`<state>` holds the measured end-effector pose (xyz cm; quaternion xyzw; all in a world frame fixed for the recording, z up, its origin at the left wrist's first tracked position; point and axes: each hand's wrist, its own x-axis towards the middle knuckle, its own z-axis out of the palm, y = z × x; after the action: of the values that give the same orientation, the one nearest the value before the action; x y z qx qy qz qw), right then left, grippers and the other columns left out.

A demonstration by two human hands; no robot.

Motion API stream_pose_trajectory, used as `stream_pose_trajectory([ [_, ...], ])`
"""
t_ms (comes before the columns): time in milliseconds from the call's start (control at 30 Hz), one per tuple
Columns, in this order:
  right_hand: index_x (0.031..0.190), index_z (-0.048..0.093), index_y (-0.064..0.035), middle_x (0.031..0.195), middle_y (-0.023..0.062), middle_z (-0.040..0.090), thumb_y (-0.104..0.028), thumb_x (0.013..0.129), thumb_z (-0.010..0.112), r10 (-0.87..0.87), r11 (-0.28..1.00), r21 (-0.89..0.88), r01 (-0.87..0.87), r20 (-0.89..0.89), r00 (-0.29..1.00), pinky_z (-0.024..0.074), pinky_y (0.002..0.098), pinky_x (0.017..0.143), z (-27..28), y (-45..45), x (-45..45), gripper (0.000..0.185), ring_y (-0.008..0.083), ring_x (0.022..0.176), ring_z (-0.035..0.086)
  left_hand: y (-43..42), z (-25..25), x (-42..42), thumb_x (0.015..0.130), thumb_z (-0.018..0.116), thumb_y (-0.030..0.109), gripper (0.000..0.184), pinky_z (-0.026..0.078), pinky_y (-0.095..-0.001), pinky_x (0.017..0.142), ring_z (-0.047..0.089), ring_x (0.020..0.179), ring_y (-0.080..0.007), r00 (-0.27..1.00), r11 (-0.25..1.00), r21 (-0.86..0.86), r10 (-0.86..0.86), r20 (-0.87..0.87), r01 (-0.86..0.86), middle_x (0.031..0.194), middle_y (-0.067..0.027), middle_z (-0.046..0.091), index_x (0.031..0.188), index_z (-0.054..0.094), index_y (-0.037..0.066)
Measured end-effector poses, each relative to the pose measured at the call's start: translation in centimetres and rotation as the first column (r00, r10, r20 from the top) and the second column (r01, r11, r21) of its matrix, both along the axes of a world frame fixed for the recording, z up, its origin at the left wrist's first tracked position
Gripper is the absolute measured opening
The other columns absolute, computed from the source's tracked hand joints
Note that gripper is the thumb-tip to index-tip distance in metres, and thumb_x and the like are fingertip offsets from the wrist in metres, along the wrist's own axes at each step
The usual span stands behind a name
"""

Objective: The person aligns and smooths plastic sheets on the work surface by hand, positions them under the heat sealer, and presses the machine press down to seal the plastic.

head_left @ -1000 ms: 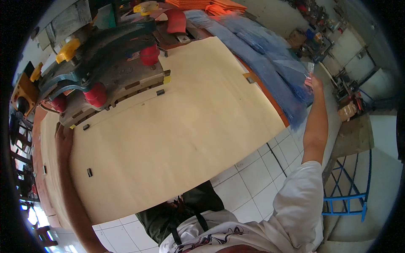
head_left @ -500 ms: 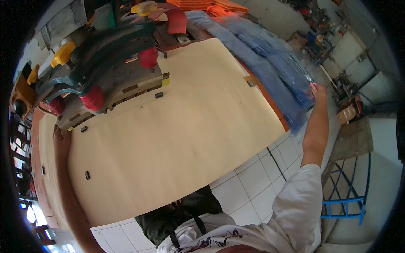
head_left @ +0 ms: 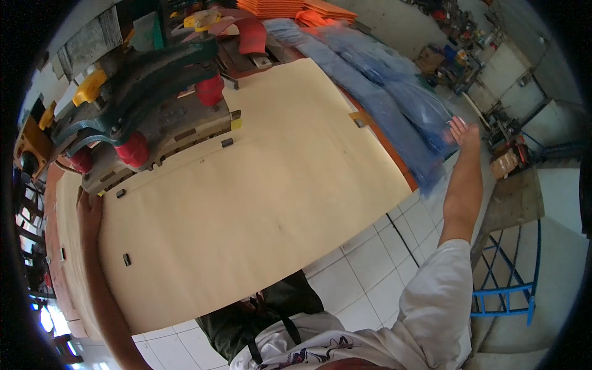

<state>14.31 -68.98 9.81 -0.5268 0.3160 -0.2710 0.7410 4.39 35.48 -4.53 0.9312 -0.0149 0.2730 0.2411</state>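
Note:
My right hand (head_left: 464, 132) is out at the far right with its fingers apart, beside the outer edge of a stack of translucent blue plastic sheets (head_left: 394, 92). Whether its fingertips touch the plastic is hard to make out. At the far left, my left hand (head_left: 90, 206) rests by the lower left end of the heat-press-like machine's plate (head_left: 179, 126); its fingers are partly hidden there. A large cream sheet (head_left: 265, 197) covers the work table between both arms. Small dark blocks, one of them a black block (head_left: 227, 142), sit on the sheet.
Green machine arms with red and yellow knobs (head_left: 200, 20) overhang the sheet at upper left. Orange folded material (head_left: 280, 7) is stacked at the back. A blue metal frame (head_left: 505, 299) stands at right on the floor. White tiles (head_left: 364, 265) show below the table.
My right hand's fingers have gone from closed at the plastic's edge to spread apart. My left hand stays in place. The view has shifted slightly.

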Motion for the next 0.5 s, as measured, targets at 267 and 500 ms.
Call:
stream_pose_trajectory([
  [267, 0.124, 0.059, 0.0028, 0.131, 0.0194, 0.064, -0.031, 0.100, 0.044, 0.049, 0.992, -0.115, -0.057, -0.071, 0.996, 0.0436, 0.0421, 0.109, -1.0, -2.5, 1.7, 0.044, 0.0337, 0.125, 0.057, 0.1, -0.3, 0.1, 0.095, 0.056, 0.012, 0.037, 0.043, -0.0415, 0.104, 0.055, 0.123, -0.0388, 1.000, 0.997, -0.072, -0.002, -0.026, 0.000, 0.129, -0.0210, 0.058, 0.128, 0.058, -0.004],
  [500, 0.116, 0.064, 0.0016, 0.114, 0.0161, 0.066, -0.013, 0.088, 0.068, 0.046, 0.938, -0.326, -0.118, -0.220, 0.974, 0.0478, 0.0358, 0.101, -2.2, -4.0, 3.1, 0.032, 0.0264, 0.110, 0.063, -0.2, -0.1, 0.1, 0.094, 0.057, 0.011, 0.036, 0.044, -0.0416, 0.103, 0.056, 0.121, -0.0393, 1.000, 0.998, -0.066, 0.017, -0.018, -0.018, 0.127, -0.0211, 0.059, 0.127, 0.058, -0.004],
])
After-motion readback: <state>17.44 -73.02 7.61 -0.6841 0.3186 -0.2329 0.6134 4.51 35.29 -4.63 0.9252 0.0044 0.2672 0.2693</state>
